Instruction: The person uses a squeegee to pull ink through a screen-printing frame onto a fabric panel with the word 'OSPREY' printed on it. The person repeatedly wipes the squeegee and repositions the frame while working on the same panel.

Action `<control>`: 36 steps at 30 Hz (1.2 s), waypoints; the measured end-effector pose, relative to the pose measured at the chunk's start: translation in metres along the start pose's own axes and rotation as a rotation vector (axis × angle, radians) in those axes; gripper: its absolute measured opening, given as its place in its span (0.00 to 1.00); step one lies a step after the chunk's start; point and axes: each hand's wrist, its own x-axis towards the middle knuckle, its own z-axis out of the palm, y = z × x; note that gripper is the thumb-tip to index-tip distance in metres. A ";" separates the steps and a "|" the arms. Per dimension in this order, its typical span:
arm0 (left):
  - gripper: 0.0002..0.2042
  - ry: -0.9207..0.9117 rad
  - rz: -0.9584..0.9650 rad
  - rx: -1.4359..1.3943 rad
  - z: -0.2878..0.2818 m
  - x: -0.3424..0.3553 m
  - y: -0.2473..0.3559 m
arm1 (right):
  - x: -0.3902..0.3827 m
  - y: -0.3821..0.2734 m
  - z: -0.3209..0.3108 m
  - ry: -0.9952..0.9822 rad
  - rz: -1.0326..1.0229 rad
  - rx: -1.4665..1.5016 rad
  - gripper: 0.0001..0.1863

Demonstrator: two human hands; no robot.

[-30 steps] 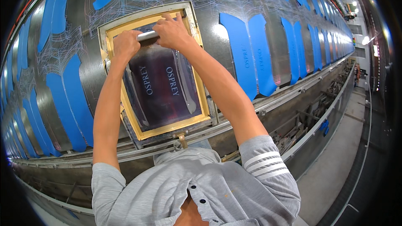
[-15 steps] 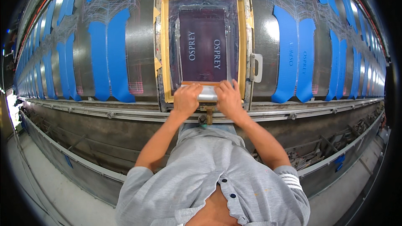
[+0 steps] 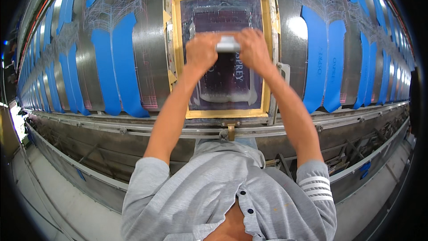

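A screen-printing frame (image 3: 266,62), its inner edges lined with yellow tape, lies on the long dark table in front of me. Across its dark purple mesh (image 3: 218,82), in the upper half, I hold a squeegee (image 3: 228,43) with a pale metallic handle. My left hand (image 3: 201,53) is closed round one end, my right hand (image 3: 254,51) round the other. Both are somewhat blurred. Pale lettering shows through the mesh below the squeegee, partly hidden by my hands. A whitish smear of ink (image 3: 227,96) lies along the mesh's near end.
Blue fabric pieces (image 3: 113,62) lie in rows on both sides, and those at right (image 3: 317,62) bear dark lettering. A metal rail (image 3: 178,130) runs along the table's near edge, with a brass-coloured stop (image 3: 231,132) at the frame. A white handle (image 3: 285,73) juts from the frame's right side.
Both hands have pushed the squeegee away from me, from the near end of the mesh to its upper half. A whitish smear now shows at the near end.
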 end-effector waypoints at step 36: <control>0.21 -0.094 0.038 -0.103 -0.009 -0.181 0.022 | -0.130 -0.068 0.005 -0.041 0.187 0.281 0.34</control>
